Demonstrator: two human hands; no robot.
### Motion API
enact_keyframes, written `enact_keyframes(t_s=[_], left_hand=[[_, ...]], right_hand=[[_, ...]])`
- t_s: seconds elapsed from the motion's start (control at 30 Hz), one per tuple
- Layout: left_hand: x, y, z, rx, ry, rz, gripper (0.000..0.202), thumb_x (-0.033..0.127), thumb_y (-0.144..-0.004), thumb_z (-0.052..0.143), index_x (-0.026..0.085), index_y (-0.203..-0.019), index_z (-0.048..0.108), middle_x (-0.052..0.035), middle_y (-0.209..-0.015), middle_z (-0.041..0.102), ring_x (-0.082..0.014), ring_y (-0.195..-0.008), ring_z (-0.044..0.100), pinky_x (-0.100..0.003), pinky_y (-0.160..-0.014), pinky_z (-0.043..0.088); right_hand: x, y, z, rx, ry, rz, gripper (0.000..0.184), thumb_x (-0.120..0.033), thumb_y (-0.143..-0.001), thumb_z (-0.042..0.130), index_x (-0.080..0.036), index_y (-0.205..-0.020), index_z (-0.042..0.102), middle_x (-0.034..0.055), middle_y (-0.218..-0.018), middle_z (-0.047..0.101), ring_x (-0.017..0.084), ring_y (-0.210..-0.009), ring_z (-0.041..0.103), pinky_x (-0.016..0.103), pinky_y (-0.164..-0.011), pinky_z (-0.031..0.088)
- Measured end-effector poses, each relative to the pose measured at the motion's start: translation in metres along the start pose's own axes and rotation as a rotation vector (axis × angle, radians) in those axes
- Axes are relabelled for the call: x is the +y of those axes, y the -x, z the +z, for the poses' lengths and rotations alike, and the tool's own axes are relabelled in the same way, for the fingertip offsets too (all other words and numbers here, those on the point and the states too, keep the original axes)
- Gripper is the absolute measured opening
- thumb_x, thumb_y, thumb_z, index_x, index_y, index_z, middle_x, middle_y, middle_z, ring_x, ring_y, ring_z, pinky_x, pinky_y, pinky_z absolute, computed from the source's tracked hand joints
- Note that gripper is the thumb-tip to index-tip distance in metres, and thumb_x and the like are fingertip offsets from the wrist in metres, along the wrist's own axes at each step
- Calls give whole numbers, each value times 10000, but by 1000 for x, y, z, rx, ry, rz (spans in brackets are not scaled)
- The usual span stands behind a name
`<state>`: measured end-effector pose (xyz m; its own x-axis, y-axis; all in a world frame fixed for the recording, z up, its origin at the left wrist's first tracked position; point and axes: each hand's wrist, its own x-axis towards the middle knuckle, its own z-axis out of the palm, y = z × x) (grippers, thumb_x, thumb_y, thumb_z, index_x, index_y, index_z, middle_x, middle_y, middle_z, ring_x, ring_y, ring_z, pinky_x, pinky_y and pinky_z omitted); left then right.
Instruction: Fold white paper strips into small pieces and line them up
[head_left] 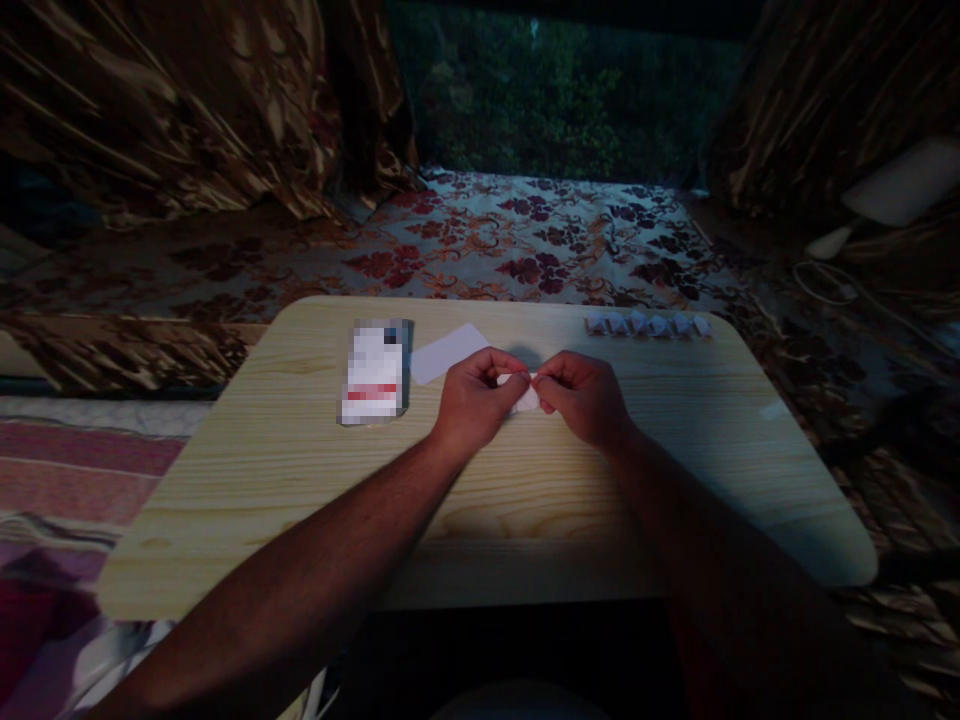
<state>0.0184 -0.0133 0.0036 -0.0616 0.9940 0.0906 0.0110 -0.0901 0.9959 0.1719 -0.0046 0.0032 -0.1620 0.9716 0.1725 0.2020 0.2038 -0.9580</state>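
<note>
A small piece of white paper is pinched between the fingertips of both hands above the middle of the table. My left hand is closed on its left side, thumb on top. On its right edge the fingers of my right hand press together. My fingers cover part of the paper, so its full shape is hidden. Just behind my left hand lies a flat white sheet of paper. Toward the back right corner, several small folded paper pieces stand in a row.
The pale wooden table has rounded corners. A white packet with a red band, partly blurred out, lies at the left. A small whitish patch shows near the right edge. Beyond is a floral-covered ledge, with a white lamp at right.
</note>
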Motion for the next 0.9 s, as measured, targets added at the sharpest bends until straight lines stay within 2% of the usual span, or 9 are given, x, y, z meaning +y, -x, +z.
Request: enact_keyframes(t_s=[0.47, 0.9], left_hand=[[-6, -1, 1, -21, -30, 114, 72, 197, -711, 712, 167, -763, 672, -10, -729, 697, -99, -614, 584, -215, -553, 422], [-7, 0, 2, -44, 65, 117, 185, 129, -670, 714, 164, -834, 635, -5, -749, 668, -101, -635, 585, -219, -576, 442]], right_hand=[[1, -1, 0, 16, -32, -9, 74, -194, -736, 613, -184, -664, 628, -34, -504, 585, 108, -452, 515, 233, -467, 390], [0, 1, -1, 75, 60, -67, 115, -211, -761, 603, -182, -651, 624, -40, -520, 548, 103, -491, 486, 239, -497, 364]])
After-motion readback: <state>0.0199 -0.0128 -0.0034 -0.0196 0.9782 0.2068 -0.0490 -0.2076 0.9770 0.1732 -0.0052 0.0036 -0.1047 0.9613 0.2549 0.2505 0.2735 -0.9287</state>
